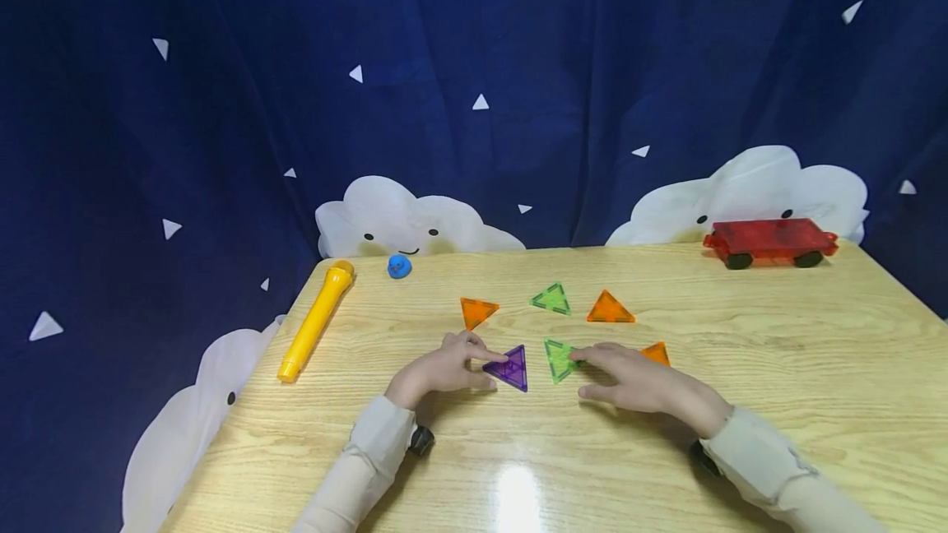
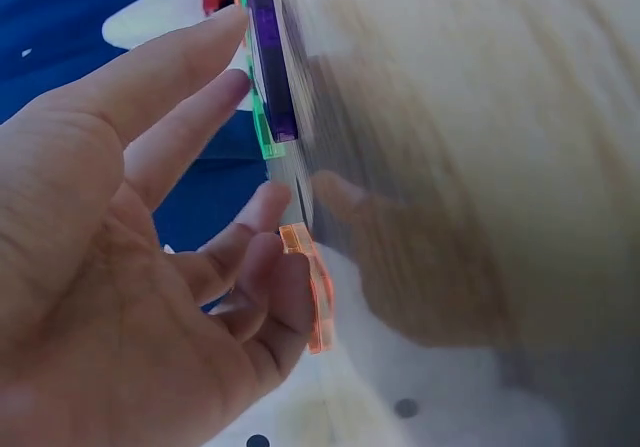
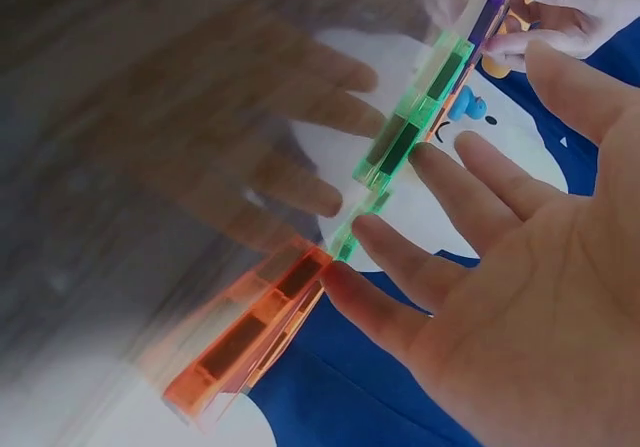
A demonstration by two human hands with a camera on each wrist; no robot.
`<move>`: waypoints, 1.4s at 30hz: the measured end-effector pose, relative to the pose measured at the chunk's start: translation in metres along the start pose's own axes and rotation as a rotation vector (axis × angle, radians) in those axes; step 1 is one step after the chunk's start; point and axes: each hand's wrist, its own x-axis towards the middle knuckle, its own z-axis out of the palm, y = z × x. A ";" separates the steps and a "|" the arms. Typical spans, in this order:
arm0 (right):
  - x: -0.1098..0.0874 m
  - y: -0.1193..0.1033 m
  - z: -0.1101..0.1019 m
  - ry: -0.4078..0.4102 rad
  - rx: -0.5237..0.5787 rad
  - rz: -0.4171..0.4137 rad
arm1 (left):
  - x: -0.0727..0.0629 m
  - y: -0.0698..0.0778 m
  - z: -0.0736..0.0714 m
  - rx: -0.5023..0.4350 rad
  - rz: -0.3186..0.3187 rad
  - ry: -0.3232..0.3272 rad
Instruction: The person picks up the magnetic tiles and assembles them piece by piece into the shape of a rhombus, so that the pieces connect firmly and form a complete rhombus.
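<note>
A purple triangular magnetic tile (image 1: pixel 516 373) lies flat on the table, and fingertips of my left hand (image 1: pixel 444 367) rest on its left part. In the left wrist view the ring and little fingers bend loosely around nothing. To the right of it lies a light green triangular tile (image 1: pixel 555 362). Fingertips of my right hand (image 1: pixel 629 378) touch this tile's right corner, fingers extended and thumb spread below. An orange tile (image 1: pixel 657 354) shows partly from behind the right hand. Farther back are another green tile (image 1: pixel 554 299), an orange tile (image 1: pixel 611 309) and a left orange tile (image 1: pixel 477 312).
A yellow stick-like toy (image 1: pixel 317 323) lies along the table's left edge. At the back sits a small blue bird-shaped toy (image 1: pixel 399 266). A red wheeled toy car base (image 1: pixel 772 241) stands back right. Behind the wooden table (image 1: pixel 800 336) hangs a dark blue curtain (image 1: pixel 533 39).
</note>
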 end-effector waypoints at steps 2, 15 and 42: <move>0.001 0.000 0.000 -0.012 0.003 0.004 | 0.000 0.000 0.000 0.011 -0.002 -0.002; 0.001 0.000 0.000 -0.016 0.029 0.016 | -0.001 0.001 0.000 -0.047 -0.120 -0.016; -0.002 -0.003 0.001 0.066 0.063 -0.067 | -0.005 0.010 0.007 -0.010 -0.061 -0.008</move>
